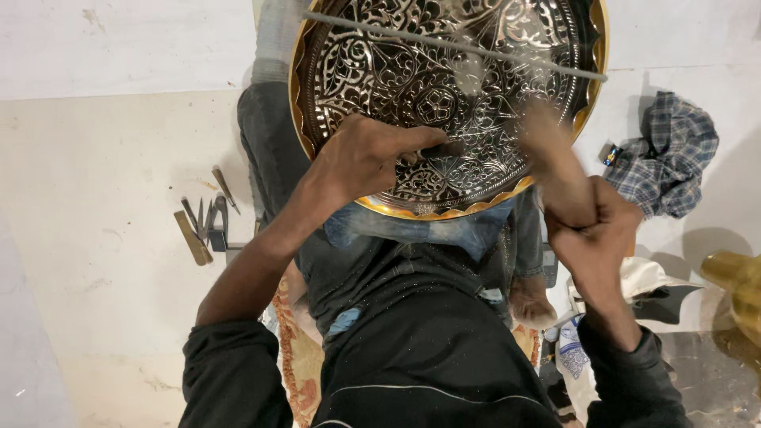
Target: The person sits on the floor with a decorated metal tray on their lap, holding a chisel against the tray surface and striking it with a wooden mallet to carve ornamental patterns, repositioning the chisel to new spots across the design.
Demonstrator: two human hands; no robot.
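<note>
Open floor (103,261) is left on the left, broken only by scattered chisels (204,226); the right side is crowded by a checked cloth (666,158) and a brass vessel (733,277).

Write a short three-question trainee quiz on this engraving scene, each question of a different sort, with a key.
1. True or false: the engraved round tray rests on the person's lap.
2. The left hand presses on: A) the checked cloth, B) the tray, C) the small tools.
3. Fill in: the small tools lie on the floor to the person's ____.

Key: 1 true; 2 B; 3 left. The right hand grips a handle, blurred by motion.
</note>
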